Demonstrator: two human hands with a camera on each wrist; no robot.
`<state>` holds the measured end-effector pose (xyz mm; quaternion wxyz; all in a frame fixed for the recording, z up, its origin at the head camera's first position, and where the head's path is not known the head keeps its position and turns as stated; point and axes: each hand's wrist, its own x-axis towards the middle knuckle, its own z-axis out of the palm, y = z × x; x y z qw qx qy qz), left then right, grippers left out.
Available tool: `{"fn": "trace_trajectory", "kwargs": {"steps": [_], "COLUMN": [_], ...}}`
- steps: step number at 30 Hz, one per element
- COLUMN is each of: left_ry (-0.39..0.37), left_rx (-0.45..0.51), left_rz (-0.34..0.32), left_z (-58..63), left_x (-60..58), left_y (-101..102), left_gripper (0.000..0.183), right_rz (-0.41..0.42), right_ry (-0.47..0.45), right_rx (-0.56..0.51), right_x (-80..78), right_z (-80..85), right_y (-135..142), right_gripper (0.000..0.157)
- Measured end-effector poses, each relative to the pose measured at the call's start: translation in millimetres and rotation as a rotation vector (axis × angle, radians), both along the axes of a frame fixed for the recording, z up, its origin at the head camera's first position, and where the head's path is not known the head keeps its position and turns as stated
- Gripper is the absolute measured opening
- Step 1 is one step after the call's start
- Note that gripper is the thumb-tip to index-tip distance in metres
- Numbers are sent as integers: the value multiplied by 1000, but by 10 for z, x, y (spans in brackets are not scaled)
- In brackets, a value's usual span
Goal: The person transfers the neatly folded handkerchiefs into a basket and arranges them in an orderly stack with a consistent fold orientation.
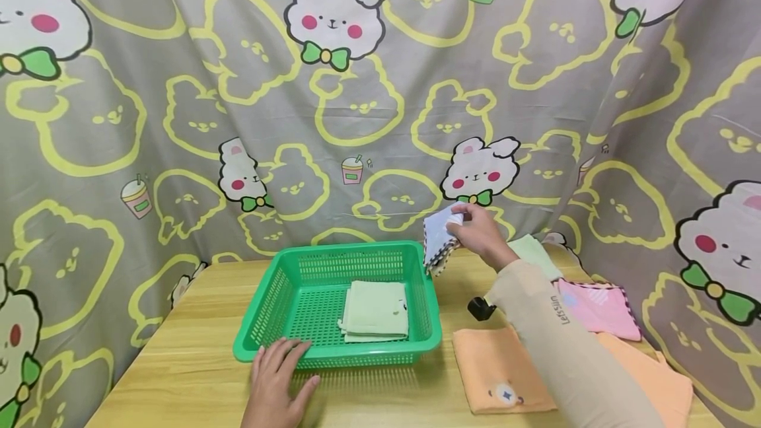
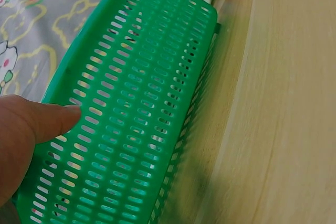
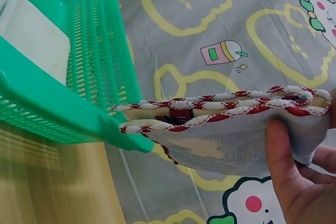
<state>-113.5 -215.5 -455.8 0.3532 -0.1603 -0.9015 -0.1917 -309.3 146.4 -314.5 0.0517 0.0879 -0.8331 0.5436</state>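
At the back right of the green plastic basket, my right hand pinches a folded pale-blue handkerchief. Its dark red and white braided edging shows in layers in the right wrist view. The handkerchief is up in the air beside the basket's right rim. My left hand holds the front left rim, fingers over the edge and thumb against the outer wall. Inside the basket, toward the right, lies a folded pale-green towel.
Right of the basket lie a folded orange towel, another orange cloth, a pink cloth and a pale-green cloth. A small black object sits near the right forearm. A patterned curtain hangs behind the wooden table.
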Motion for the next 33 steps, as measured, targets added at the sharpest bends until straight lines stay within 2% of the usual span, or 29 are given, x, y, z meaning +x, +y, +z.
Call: {"fn": "trace_trajectory", "kwargs": {"steps": [12,21,33], "left_ry": [10,10,3], "left_rx": [2,4,7], "left_rz": [-5,-6,-6], "left_z": [-24,-29,-17], "left_x": [7,3,-7], "left_y": [-23,-21,-11], "left_gripper": [56,55,55], "right_rz": [34,41,35], "right_ry": [-11,-38,-28], "right_rx": [-27,-43,-53], "right_x": [20,16,-19], "right_z": [7,9,-36], "right_y": [-107,-164,-233], "right_gripper": [46,46,44]}}
